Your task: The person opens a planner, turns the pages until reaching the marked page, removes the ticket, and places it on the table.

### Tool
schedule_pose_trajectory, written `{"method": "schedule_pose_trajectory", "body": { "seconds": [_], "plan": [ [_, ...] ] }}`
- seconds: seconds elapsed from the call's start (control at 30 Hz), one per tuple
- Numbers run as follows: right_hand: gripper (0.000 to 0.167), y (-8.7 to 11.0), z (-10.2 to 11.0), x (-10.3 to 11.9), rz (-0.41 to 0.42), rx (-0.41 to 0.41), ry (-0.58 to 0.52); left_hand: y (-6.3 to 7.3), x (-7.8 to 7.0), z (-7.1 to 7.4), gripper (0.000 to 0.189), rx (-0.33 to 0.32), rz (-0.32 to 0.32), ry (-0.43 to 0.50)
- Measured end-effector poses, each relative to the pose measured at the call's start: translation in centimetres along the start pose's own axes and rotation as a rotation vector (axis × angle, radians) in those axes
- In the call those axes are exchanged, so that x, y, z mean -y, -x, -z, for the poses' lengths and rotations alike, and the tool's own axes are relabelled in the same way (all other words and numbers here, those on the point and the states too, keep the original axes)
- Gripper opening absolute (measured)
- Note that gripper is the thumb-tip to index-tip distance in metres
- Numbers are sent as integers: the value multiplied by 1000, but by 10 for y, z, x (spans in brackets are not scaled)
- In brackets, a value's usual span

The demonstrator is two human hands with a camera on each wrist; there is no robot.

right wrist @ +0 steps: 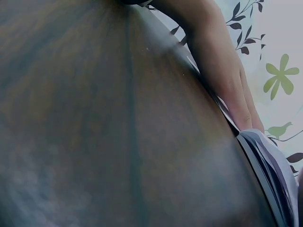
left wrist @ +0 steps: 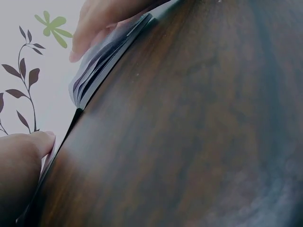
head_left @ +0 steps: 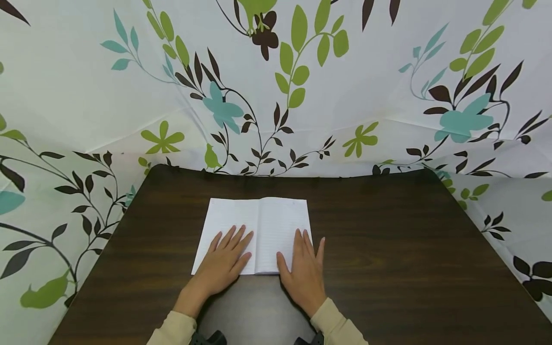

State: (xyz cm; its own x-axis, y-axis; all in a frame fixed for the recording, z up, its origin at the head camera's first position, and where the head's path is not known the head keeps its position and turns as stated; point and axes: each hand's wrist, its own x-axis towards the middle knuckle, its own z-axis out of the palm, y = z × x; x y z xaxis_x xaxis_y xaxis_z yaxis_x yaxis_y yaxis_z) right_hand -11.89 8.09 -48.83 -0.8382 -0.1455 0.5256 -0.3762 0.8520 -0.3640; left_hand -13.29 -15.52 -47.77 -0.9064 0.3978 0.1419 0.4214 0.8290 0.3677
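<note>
An open notebook [head_left: 282, 215] with white ruled pages lies flat on the dark wooden table. My left hand [head_left: 222, 266] rests on the lower part of its left page, fingers straight and slightly spread. On the right page's lower right corner lies my right hand [head_left: 304, 273], its fingers straight and the thumb apart. The left wrist view shows the notebook's page edges [left wrist: 97, 71] low along the tabletop, thicker on the right side, with the left thumb [left wrist: 33, 146] at the near edge. In the right wrist view, the left hand [right wrist: 232, 90] reaches onto the pages.
The brown wood-grain table [head_left: 388, 239] extends to both sides of the notebook. Behind and around it hangs a white cloth [head_left: 366, 86] printed with green, blue and brown leaves. A greyish glare [head_left: 254, 306] shows on the table's near part, between the forearms.
</note>
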Motion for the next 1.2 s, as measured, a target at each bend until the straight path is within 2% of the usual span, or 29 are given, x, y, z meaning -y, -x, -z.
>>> {"method": "schedule_pose_trajectory", "body": {
  "seconds": [0.27,0.4,0.5,0.7,0.83,1.0,1.2],
  "plan": [
    [99,-1,1,4,1,82,1,-3,0,3,55,-4,-16,-7],
    [114,-1,1,4,30,108,-3,-4,-1,3,55,-5,-25,-7],
    [119,-1,1,4,69,100,-3,-4,-1,3,55,-6,-25,-7],
    [112,-2,0,1,165,36,41,-4,-2,3,54,-14,-24,-3],
    [101,-1,2,-2,189,28,53,-3,-2,3,54,-18,-22,0],
    [77,3,5,-9,139,8,20,0,0,1,55,-8,-13,-3],
    [76,-3,10,-16,3,-149,-90,1,1,1,56,-20,-5,6]
  ]
}}
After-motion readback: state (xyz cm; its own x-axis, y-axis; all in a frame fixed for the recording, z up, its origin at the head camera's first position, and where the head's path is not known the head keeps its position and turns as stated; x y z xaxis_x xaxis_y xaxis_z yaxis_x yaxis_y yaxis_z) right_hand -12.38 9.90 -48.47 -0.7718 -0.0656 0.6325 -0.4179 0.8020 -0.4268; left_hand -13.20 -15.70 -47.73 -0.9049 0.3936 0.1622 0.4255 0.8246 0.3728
